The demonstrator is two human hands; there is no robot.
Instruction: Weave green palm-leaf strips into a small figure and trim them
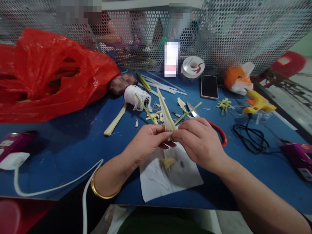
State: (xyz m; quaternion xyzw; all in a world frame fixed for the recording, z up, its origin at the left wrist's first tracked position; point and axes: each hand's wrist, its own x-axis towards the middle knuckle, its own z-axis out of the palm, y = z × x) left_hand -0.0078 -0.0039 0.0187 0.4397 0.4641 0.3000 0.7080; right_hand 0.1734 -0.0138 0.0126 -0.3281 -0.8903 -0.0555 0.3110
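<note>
My left hand [146, 143] and my right hand [198, 141] meet over the blue table [73, 143], both pinched on the base of a bundle of pale palm-leaf strips [167, 113] that fans upward from my fingers. A gold bangle [99, 191] circles my left wrist. Beneath my hands lies a white sheet of paper [170, 178] with a small yellowish lump [168, 162] on it. Scissors with red handles [219, 130] lie just behind my right hand, partly hidden by it.
A red plastic bag [48, 71] fills the back left. Nearby lie a ball of white thread [134, 96], leaf scraps, a phone [209, 86], a ribbon spool [192, 66], a yellow glue gun [258, 102] with black cord, and purple power strips [298, 157]. A mesh screen [243, 32] stands behind.
</note>
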